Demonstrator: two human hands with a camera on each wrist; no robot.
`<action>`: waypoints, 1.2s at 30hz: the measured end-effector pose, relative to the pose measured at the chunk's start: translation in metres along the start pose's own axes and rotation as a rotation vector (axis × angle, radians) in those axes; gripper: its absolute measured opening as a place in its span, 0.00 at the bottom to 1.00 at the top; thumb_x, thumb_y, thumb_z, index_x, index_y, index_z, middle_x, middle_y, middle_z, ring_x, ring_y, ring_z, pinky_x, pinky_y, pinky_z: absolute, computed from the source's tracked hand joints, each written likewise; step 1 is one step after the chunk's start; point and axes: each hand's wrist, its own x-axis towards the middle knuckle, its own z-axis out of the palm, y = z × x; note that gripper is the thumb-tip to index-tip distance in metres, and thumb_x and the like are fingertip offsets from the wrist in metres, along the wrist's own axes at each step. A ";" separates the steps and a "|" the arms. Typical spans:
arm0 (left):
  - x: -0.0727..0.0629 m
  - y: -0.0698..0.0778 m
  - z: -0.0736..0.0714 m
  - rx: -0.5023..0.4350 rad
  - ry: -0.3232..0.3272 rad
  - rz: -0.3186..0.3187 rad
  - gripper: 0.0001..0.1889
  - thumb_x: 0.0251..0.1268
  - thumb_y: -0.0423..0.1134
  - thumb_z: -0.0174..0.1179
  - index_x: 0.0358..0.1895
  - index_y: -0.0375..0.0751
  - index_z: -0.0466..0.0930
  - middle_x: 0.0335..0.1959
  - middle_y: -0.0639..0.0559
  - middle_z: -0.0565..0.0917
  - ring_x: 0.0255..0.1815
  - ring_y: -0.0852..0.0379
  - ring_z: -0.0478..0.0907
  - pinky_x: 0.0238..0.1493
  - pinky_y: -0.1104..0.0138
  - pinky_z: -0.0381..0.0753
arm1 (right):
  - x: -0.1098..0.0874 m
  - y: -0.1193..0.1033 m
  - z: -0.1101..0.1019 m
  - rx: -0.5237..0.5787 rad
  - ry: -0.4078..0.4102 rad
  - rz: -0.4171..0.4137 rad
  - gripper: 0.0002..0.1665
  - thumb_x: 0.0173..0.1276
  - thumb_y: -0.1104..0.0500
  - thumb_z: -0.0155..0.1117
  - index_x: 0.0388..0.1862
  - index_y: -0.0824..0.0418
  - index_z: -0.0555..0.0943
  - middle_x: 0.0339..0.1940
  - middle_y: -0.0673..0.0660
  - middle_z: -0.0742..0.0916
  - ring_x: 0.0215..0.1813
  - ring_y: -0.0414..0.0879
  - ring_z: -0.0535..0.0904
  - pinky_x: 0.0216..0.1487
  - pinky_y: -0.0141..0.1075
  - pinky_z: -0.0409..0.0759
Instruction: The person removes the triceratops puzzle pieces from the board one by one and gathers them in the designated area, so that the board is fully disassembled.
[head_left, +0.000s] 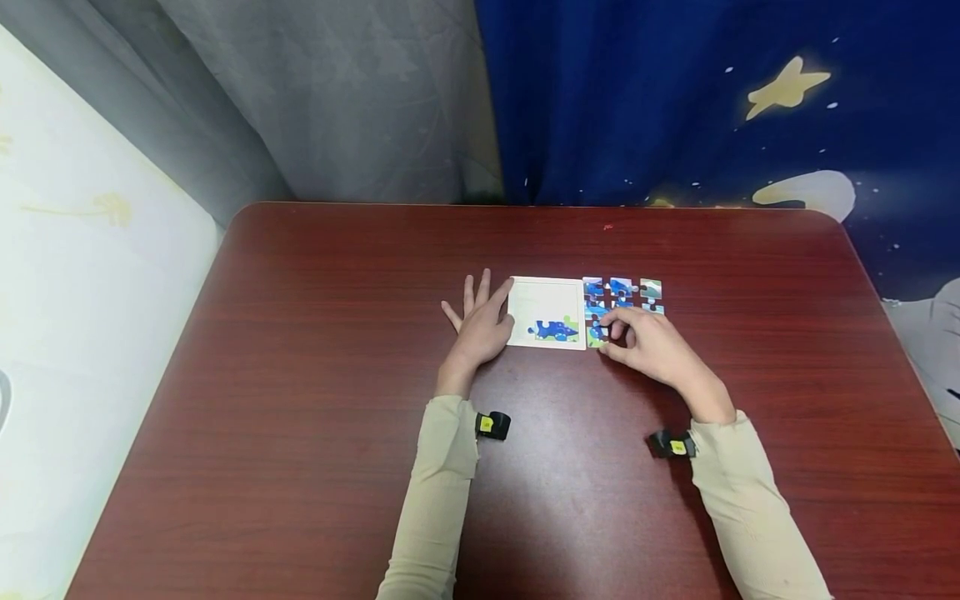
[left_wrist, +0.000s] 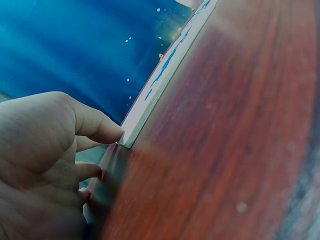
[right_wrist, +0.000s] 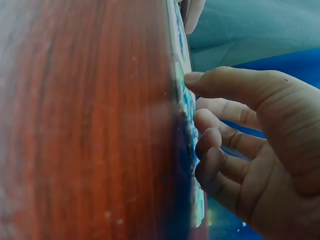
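Note:
A shallow white puzzle tray (head_left: 543,300) lies on the table, with joined blue and green puzzle pieces (head_left: 557,330) in its lower right part. At its left edge is my left hand (head_left: 477,332), fingers spread and fairly straight, a fingertip touching the tray's corner in the left wrist view. Several loose puzzle pieces (head_left: 621,287) lie along the tray's right side. My right hand (head_left: 654,346) is over them with curled fingers; its thumb and index finger pinch a blue and green puzzle piece (head_left: 595,336) beside the tray's lower right corner. Some pieces are hidden under that hand.
The reddish-brown wooden table (head_left: 315,350) extends around the tray. Behind its far edge hang a grey curtain (head_left: 360,92) and a blue curtain (head_left: 637,100) with stars. A small red mark (head_left: 608,227) shows near the far edge. Both wrists wear black camera mounts.

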 end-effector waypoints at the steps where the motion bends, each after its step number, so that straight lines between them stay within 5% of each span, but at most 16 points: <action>1: 0.000 0.000 0.000 0.000 0.000 0.000 0.30 0.64 0.36 0.46 0.71 0.53 0.58 0.75 0.48 0.42 0.73 0.50 0.25 0.57 0.41 0.13 | 0.000 -0.001 0.000 -0.002 0.010 -0.008 0.17 0.56 0.58 0.70 0.43 0.62 0.79 0.29 0.51 0.78 0.26 0.42 0.71 0.32 0.38 0.70; 10: -0.001 0.001 -0.002 -0.005 0.002 -0.006 0.30 0.64 0.36 0.46 0.71 0.54 0.58 0.75 0.49 0.42 0.73 0.50 0.24 0.57 0.41 0.13 | 0.015 -0.025 0.000 -0.008 0.001 -0.115 0.16 0.56 0.60 0.68 0.44 0.64 0.80 0.30 0.53 0.79 0.26 0.43 0.71 0.31 0.37 0.70; 17: -0.002 0.002 -0.002 0.009 -0.001 -0.017 0.30 0.65 0.37 0.46 0.71 0.54 0.58 0.75 0.49 0.41 0.73 0.50 0.24 0.58 0.41 0.14 | 0.031 -0.044 0.013 -0.059 -0.095 -0.093 0.18 0.58 0.60 0.68 0.48 0.64 0.81 0.32 0.55 0.80 0.33 0.47 0.73 0.37 0.40 0.73; 36: -0.003 0.003 -0.002 0.013 0.000 -0.018 0.30 0.64 0.36 0.46 0.71 0.54 0.58 0.75 0.49 0.42 0.73 0.50 0.25 0.58 0.40 0.15 | 0.040 -0.042 0.017 -0.001 -0.120 -0.102 0.15 0.56 0.64 0.69 0.43 0.61 0.79 0.28 0.55 0.78 0.30 0.47 0.71 0.34 0.39 0.69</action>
